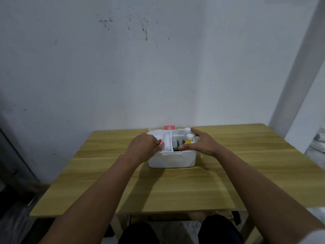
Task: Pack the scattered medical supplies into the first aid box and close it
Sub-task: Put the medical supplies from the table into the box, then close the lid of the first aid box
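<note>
A white first aid box [172, 160] sits on the wooden tabletop [175, 187] just above the middle of the frame, close to the far edge by the wall [158, 67]. Its long axis runs left to right across the picture, and its top is open. At its far rim a red label [169, 127] with a white cross stands up; any writing on it is too small to read.

Inside, a white insert tray [167, 143] lies with its long axis pointing away from the camera. To its right stand a yellow bottle with a white cap [188, 140], a white-capped bottle [187, 129] behind it, and a green packet [175, 146] with no legible print.

The left hand [142, 147] is at the box's left side, fingers curled around the tray's edge. The right hand [200, 143] lies over the box's right side, fingers spread, the thumb on the near rim.
</note>
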Motion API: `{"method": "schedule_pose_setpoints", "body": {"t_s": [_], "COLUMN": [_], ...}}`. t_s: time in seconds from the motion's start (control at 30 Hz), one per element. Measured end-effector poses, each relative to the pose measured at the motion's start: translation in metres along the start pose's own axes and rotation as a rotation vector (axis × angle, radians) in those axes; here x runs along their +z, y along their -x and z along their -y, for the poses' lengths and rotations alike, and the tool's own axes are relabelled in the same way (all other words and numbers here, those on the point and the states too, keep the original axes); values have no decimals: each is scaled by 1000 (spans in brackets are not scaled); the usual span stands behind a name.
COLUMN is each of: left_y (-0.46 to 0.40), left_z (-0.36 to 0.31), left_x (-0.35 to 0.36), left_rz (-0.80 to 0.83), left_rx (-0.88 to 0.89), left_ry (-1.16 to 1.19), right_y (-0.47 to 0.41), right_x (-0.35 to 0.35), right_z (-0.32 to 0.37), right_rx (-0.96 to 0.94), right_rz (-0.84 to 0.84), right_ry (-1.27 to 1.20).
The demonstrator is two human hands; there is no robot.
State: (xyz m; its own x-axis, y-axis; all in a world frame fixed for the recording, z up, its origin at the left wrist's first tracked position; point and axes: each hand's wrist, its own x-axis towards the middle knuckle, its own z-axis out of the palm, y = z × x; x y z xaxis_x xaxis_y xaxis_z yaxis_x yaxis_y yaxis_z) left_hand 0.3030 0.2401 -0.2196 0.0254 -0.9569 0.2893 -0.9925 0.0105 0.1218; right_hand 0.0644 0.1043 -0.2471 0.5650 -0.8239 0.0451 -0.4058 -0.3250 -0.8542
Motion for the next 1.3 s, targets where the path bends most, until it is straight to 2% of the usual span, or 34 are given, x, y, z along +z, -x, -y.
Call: {"method": "schedule_pose_setpoints", "body": {"t_s": [0.27,0.57,0.87,1.0,1.1,1.17,1.3], "left_y": [-3,-10,-18,-19,-24,-30,-51], "left_z": [-1,2,-2,9,19,26,43], "left_x": [3,-1,0,0,2,7,17], "left_rz": [-131,-45,15,-9,-196,-257,-134], "left_rx": [-134,-114,-104,-136,-260,-389,-724], "left_ry": [191,206,127,270,389,485,852], "right_y": [0,0,0,-1,-8,-15,-37], "right_x": [0,-1,-2,-4,-9,-12,-18], "right_z": [-1,0,1,2,2,2,-2], "right_rx": [-4,-19,-16,5,93,166,289], "right_rz": [-5,-2,-22,-36,-82,-126,-179], "right_ry": [2,1,13,-4,-63,-154,-280]}}
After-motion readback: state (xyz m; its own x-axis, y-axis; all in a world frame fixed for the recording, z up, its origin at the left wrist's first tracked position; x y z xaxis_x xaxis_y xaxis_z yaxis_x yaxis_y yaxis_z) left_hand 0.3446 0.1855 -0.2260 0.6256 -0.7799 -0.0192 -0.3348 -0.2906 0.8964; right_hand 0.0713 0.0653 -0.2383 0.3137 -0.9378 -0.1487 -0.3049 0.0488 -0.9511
